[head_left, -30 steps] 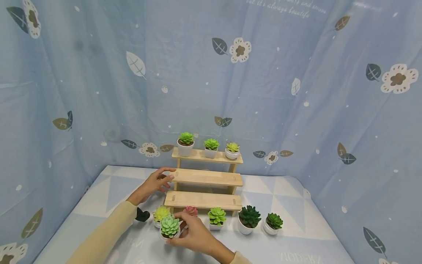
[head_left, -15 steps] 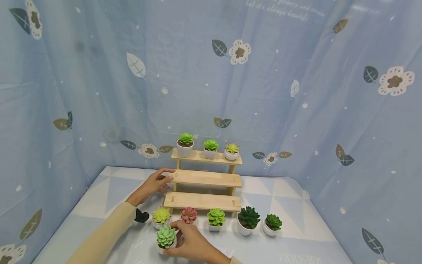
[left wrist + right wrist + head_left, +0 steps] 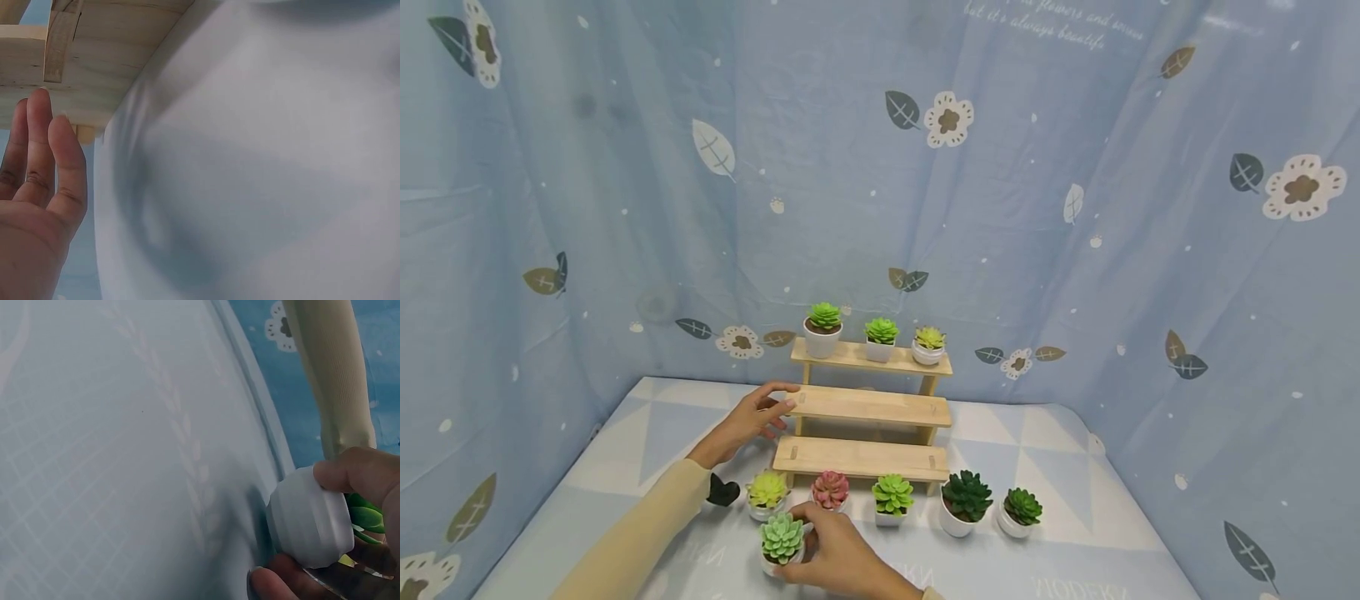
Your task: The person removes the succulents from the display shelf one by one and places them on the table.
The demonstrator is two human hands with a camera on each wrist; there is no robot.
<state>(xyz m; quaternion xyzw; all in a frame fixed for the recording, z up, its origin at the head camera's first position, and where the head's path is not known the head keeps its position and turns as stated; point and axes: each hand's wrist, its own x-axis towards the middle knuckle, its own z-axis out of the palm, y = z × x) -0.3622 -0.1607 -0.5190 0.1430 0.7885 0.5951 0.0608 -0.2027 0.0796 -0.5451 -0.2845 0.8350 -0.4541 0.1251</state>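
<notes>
My right hand [image 3: 842, 550] grips a potted succulent [image 3: 782, 539] with pale green leaves, thumb and fingers around its white pot [image 3: 310, 519]. The pot is tipped on its side in the right wrist view, its leaves mostly hidden behind the hand. My left hand [image 3: 748, 421] reaches to the left end of the middle step of a three-step wooden plant stand [image 3: 868, 404]. Its index finger and thumb touch the step's end. In the left wrist view, several loosely extended fingers of the left hand [image 3: 44, 162] show just under the wood.
Three potted green succulents [image 3: 881, 337] stand on the top step. Before the stand are a yellow-green succulent [image 3: 767, 490], a red one [image 3: 830, 490], a bright green one [image 3: 892, 496] and two dark green ones [image 3: 967, 497]. A black object [image 3: 724, 491] lies by the left sleeve.
My right hand has drawn the pale green succulent slightly toward me and left, uncovering the red succulent. In the last half second it barely moves. My left hand stays at the stand.
</notes>
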